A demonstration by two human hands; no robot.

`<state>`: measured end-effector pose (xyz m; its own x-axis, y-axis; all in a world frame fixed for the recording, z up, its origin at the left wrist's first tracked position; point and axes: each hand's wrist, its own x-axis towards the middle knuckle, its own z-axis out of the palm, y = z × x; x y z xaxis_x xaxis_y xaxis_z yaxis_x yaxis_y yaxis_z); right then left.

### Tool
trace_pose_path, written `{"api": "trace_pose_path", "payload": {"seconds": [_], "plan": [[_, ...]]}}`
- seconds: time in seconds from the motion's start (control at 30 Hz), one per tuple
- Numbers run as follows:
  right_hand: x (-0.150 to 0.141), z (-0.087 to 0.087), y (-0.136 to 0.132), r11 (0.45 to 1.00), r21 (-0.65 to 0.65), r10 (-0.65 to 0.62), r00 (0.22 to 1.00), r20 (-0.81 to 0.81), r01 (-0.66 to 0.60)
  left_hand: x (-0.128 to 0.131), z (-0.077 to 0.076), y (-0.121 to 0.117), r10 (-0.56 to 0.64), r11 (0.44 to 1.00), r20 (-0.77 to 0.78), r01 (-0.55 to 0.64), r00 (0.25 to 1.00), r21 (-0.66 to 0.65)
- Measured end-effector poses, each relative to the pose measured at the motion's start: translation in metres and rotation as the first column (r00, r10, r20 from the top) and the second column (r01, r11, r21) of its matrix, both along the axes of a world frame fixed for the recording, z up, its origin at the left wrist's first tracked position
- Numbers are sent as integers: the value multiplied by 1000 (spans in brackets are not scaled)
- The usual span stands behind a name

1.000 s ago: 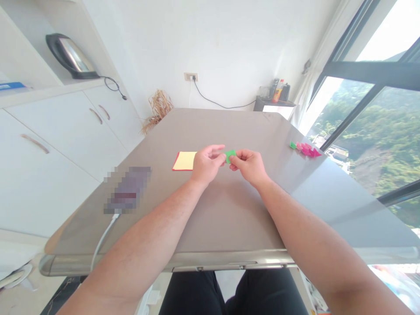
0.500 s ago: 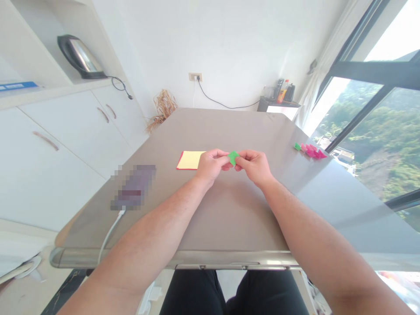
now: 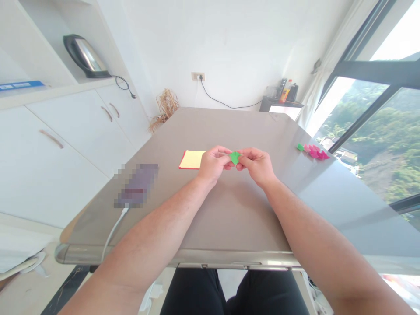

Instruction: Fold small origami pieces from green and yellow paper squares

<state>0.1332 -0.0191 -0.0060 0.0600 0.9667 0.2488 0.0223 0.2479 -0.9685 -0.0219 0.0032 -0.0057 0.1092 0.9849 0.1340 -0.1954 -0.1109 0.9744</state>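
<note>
A small folded piece of green paper (image 3: 234, 157) is pinched between my two hands over the middle of the table. My left hand (image 3: 214, 162) grips its left side between thumb and fingers. The right side is held the same way by my right hand (image 3: 257, 164). Just left of my left hand lies a stack of yellow paper sheets (image 3: 192, 159) with a red edge, partly covered by that hand. Farther off on the right, a row of small folded pink paper pieces (image 3: 316, 152) sits beside a green folded paper piece (image 3: 300, 147).
A blurred phone-like object (image 3: 137, 184) with a white cable (image 3: 113, 229) lies on the left of the grey table (image 3: 216, 218). An electric kettle (image 3: 87, 57) stands on the shelf. Bottles (image 3: 285, 91) stand on a small cabinet behind the table, and a window is at right.
The green paper has changed shape slightly between my fingers and now shows a more pointed lower edge. The whole view has shifted a little. Both hands keep their hold.
</note>
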Motion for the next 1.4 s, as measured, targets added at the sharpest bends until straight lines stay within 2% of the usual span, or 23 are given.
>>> {"api": "trace_pose_path", "payload": {"seconds": [0.3,0.5,0.67,0.77,0.93,1.17,1.4], "plan": [[0,2,-2,999,19,48,997,-60,-47,2,1,-2,36,999,20,-36,999,-13],[3,4,-3,999,-21,33,999,-20,-33,-1,2,-3,13,1000,14,-13,1000,-26],[3,3,-3,1000,-17,12,997,73,-11,-1,-1,-1,26,999,-28,-26,999,19],[1,3,-2,1000,15,13,999,45,-13,-1,-4,1,56,996,-48,-53,997,66],[-1,1,1,1000,-4,-28,997,69,28,-2,-6,2,75,988,-101,-60,992,145],[2,-1,2,1000,-13,-17,997,78,18,-2,-7,3,80,983,-74,-66,994,172],[1,-1,3,1000,-22,4,1000,13,-4,-2,-8,5,108,984,-87,-94,990,155]]}}
